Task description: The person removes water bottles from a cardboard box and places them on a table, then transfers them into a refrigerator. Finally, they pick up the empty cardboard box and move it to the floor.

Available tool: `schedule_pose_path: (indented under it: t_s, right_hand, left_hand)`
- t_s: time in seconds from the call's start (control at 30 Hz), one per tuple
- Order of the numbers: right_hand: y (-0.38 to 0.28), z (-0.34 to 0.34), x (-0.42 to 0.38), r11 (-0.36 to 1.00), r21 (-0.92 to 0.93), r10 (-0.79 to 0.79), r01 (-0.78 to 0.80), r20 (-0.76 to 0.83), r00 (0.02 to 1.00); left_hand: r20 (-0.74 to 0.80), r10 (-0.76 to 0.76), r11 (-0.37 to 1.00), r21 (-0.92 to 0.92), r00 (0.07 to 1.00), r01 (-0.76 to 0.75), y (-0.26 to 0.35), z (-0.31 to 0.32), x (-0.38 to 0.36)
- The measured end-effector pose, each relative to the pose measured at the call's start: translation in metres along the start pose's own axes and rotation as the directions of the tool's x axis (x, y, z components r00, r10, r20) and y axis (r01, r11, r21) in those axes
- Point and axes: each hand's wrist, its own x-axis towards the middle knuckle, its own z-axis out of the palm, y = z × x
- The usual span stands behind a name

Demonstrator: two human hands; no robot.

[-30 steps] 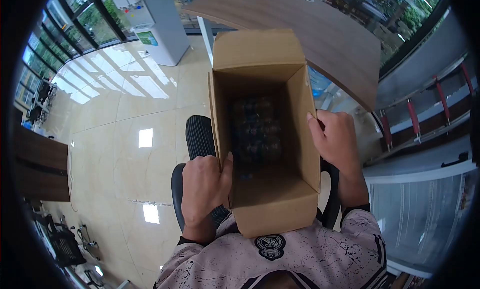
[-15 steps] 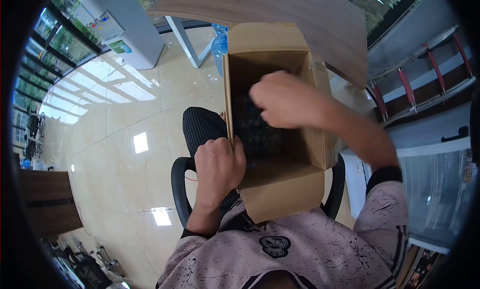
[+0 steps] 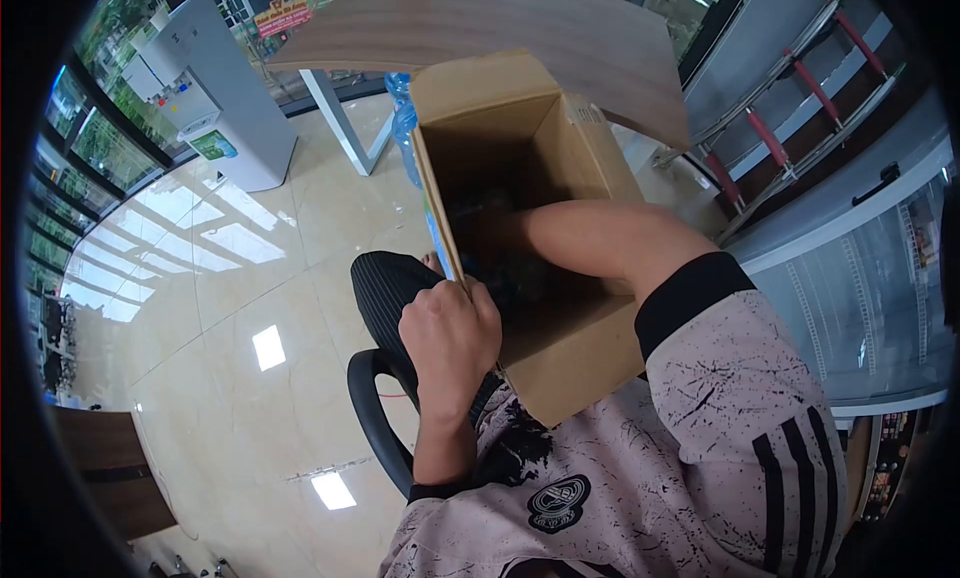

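An open cardboard box (image 3: 572,363) rests on my lap with its flaps spread. My left hand (image 3: 450,343) is closed over the box's left edge, its fingers wrapped round the cardboard. My right forearm reaches down into the box from the right. In the dark interior my right hand (image 3: 487,233) is barely visible, and its fingers cannot be made out. Some dark, partly shiny items (image 3: 525,278) lie at the bottom of the box, too dim to tell apart.
A wooden table (image 3: 480,23) stands ahead, with blue water bottles (image 3: 403,128) beside its leg. Farther left is a water dispenser (image 3: 235,98). A ladder (image 3: 770,143) and a glass-fronted cabinet (image 3: 850,308) are on the right. A chair armrest (image 3: 370,408) is beside me.
My right hand has gone from above the box opening down deep inside it. My left hand still holds the left edge. The view has shifted, and the box looks more tilted.
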Motion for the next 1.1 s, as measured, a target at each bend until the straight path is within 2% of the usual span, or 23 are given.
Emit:
schedule_pose_path:
  t_s: [0.03,0.1,0.13,0.23,0.27,0.33,0.4,0.47,0.53,0.6,0.63,0.7,0.73,0.8,0.83,0.9,0.93,1.0,1.1]
  right_hand:
    - [-0.001,0.000,0.002,1.000,0.000,-0.006,0.006,-0.029,1.000]
    - [0.001,-0.001,0.007,1.000,0.001,-0.007,0.007,-0.057,0.998]
    - [-0.002,-0.007,0.007,1.000,0.012,-0.006,0.007,-0.060,0.998]
    - [-0.005,-0.032,0.002,0.994,0.055,0.093,-0.097,0.070,0.993]
    - [-0.011,-0.058,-0.011,0.995,0.049,0.087,-0.091,0.076,0.993]
    - [-0.027,-0.128,-0.056,0.928,0.231,0.309,-0.294,-0.032,0.951]
    - [-0.024,-0.164,-0.091,0.858,0.430,0.389,-0.281,-0.186,0.902]
    - [-0.017,-0.193,-0.134,0.736,0.641,0.511,-0.216,-0.316,0.799]
    - [-0.006,-0.214,-0.178,0.612,0.786,0.606,-0.084,-0.398,0.688]
    - [0.015,-0.215,-0.216,0.569,0.821,0.683,0.045,-0.503,0.530]
    - [0.029,-0.212,-0.228,0.571,0.820,0.681,0.043,-0.502,0.533]
    - [0.063,-0.193,-0.244,0.413,0.862,0.870,0.293,-0.469,0.154]
    - [0.082,-0.183,-0.250,0.414,0.862,0.871,0.291,-0.468,0.149]
    - [0.128,-0.157,-0.258,0.310,0.942,0.948,0.126,-0.316,0.031]
    - [0.156,-0.138,-0.261,0.314,0.941,0.947,0.126,-0.319,0.024]
    - [0.203,-0.099,-0.260,0.268,0.889,0.937,-0.370,-0.331,-0.117]
    - [0.213,-0.089,-0.256,0.269,0.890,0.936,-0.368,-0.332,-0.118]
    - [0.227,-0.077,-0.250,0.151,0.750,0.904,-0.644,-0.369,-0.217]
    - [0.239,-0.078,-0.248,0.180,0.765,0.904,-0.618,-0.377,-0.204]
  left_hand:
    - [-0.010,0.005,1.000,-0.010,1.000,-0.005,0.000,-0.002,-0.001]
    - [0.051,-0.104,0.994,-0.031,0.993,0.106,-0.002,-0.005,-0.001]
    - [0.046,-0.105,0.994,-0.035,0.993,0.107,-0.001,-0.005,-0.002]
    - [0.024,-0.130,0.991,-0.030,0.991,0.131,-0.002,-0.004,-0.004]
    - [-0.026,-0.088,0.996,-0.006,0.996,0.087,-0.005,-0.003,-0.006]
    - [-0.083,-0.049,0.999,0.014,0.995,0.051,-0.013,-0.004,-0.005]
    - [-0.067,-0.063,0.997,0.037,0.996,0.066,-0.019,-0.007,-0.004]
    - [-0.076,-0.055,0.998,0.029,0.996,0.057,-0.021,-0.004,-0.003]
    - [-0.045,-0.070,0.997,0.019,0.996,0.071,-0.018,-0.005,-0.002]
    - [-0.031,-0.083,0.996,0.019,0.996,0.084,-0.015,-0.006,-0.003]
    - [-0.012,-0.086,0.996,0.024,0.996,0.086,-0.014,-0.007,-0.002]
    - [0.006,-0.104,0.994,0.024,0.995,0.104,-0.011,-0.010,0.000]
    - [0.003,-0.108,0.994,0.030,0.994,0.108,-0.010,-0.010,0.000]
    - [-0.001,-0.117,0.993,0.029,0.993,0.117,-0.008,-0.009,0.002]
    - [-0.002,-0.111,0.993,0.028,0.994,0.111,-0.007,-0.009,0.003]
    - [0.009,-0.102,0.994,0.046,0.995,0.101,-0.004,-0.008,0.005]
    - [0.007,-0.100,0.994,0.047,0.995,0.100,-0.004,-0.007,0.005]
    - [-0.030,-0.064,0.995,0.077,0.998,0.066,-0.005,-0.004,0.006]
    - [0.035,-0.117,0.992,0.051,0.993,0.115,-0.002,-0.006,0.008]
